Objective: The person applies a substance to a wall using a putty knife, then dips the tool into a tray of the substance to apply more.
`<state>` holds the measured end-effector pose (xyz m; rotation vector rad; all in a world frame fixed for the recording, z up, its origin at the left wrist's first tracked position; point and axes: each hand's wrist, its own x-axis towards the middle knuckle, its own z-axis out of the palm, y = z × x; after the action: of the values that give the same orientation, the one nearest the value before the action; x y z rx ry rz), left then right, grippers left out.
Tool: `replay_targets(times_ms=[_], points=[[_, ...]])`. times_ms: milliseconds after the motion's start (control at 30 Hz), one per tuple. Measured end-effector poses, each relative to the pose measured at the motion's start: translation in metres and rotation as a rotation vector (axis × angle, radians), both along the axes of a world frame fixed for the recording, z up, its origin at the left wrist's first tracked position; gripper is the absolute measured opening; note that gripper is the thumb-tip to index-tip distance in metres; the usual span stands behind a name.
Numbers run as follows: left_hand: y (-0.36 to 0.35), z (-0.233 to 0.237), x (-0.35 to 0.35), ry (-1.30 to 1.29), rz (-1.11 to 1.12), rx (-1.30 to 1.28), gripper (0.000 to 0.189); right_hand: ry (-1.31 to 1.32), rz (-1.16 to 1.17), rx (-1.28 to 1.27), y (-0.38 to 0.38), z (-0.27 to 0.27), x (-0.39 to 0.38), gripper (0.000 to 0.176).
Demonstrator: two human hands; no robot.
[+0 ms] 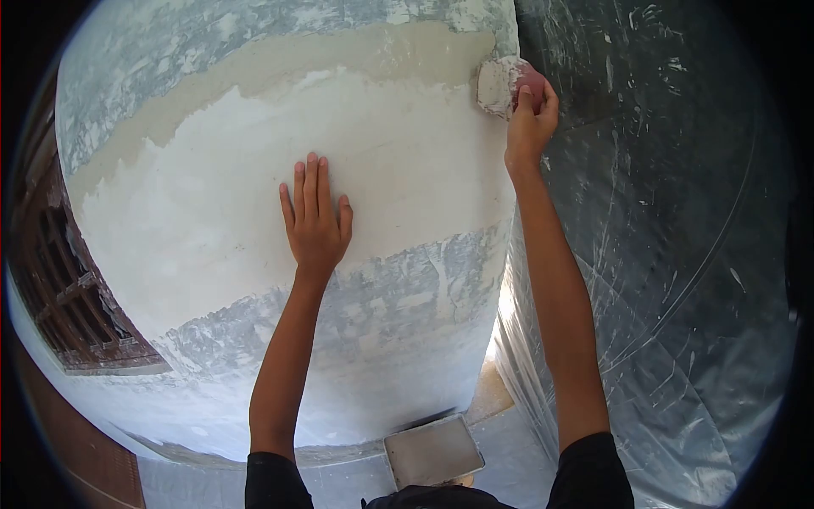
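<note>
My right hand (pixel 532 119) grips a flat, pink-red scraper (pixel 527 76) at the wall's right edge. Its left part is caked with pale plaster, so the exact shape is hard to make out. My left hand (pixel 315 222) lies flat on the wall, fingers stretched upward, holding nothing. A broad band of white plaster (pixel 212 204) spreads under and around it. Above runs a damp-looking beige strip (pixel 365 51), which reaches nearly to the scraper. Patchy grey-blue wall (pixel 229 335) shows below the white band.
Dark plastic sheeting (pixel 678 254) splashed with white hangs along the right side. A shallow rectangular tray (pixel 434 451) with a greyish surface rests at the wall's foot. At the left is a brown grille (pixel 72 288). Sheeting (pixel 186 485) also covers the floor.
</note>
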<state>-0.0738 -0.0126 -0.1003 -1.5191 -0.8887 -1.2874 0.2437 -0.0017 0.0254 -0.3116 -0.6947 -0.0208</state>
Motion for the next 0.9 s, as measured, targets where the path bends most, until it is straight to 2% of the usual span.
replay_targets(times_ms=[67, 100, 167, 200, 233, 300, 333, 400, 533, 600, 700, 900], points=[[-0.002, -0.007, 0.004, -0.008, -0.004, -0.016, 0.062, -0.341, -0.01, -0.164, -0.017, -0.006, -0.021, 0.038], [-0.003, -0.01, 0.005, -0.018, -0.009, -0.03, 0.062, -0.34, -0.004, -0.168, -0.013, -0.01, -0.017, 0.038], [-0.005, -0.016, 0.007, -0.024, -0.002, -0.046, 0.062, -0.337, -0.139, -0.229, 0.0, -0.018, -0.013, 0.038], [-0.007, -0.02, 0.007, -0.027, -0.016, -0.071, 0.062, -0.232, -0.166, -0.242, 0.015, -0.025, -0.001, 0.04], [-0.011, -0.025, 0.006, -0.032, -0.027, -0.098, 0.062, -0.233, -0.151, -0.251, 0.018, -0.033, 0.009, 0.04], [-0.018, -0.034, 0.004, -0.023, -0.028, -0.142, 0.063, 0.027, -0.03, -0.156, 0.022, -0.05, 0.023, 0.041], [-0.022, -0.038, 0.003, -0.015, -0.046, -0.174, 0.064, 0.03, -0.015, -0.164, 0.014, -0.057, 0.023, 0.041], [-0.032, -0.045, 0.001, -0.018, -0.063, -0.232, 0.064, 0.073, 0.234, -0.194, -0.004, -0.081, 0.029, 0.04], [-0.052, -0.065, -0.003, -0.021, -0.145, -0.357, 0.065, 0.05, 0.234, -0.263, -0.023, -0.13, 0.03, 0.039], [-0.058, -0.076, -0.006, -0.015, -0.17, -0.387, 0.064, 0.033, 0.338, -0.324, -0.044, -0.152, 0.024, 0.038], [-0.066, -0.099, -0.008, -0.018, -0.233, -0.417, 0.062, -0.04, 0.288, -0.417, -0.057, -0.188, 0.022, 0.037], [-0.092, -0.176, -0.026, -0.019, -0.335, -0.563, 0.058, -0.039, 0.36, -0.603, -0.093, -0.274, 0.004, 0.037]])
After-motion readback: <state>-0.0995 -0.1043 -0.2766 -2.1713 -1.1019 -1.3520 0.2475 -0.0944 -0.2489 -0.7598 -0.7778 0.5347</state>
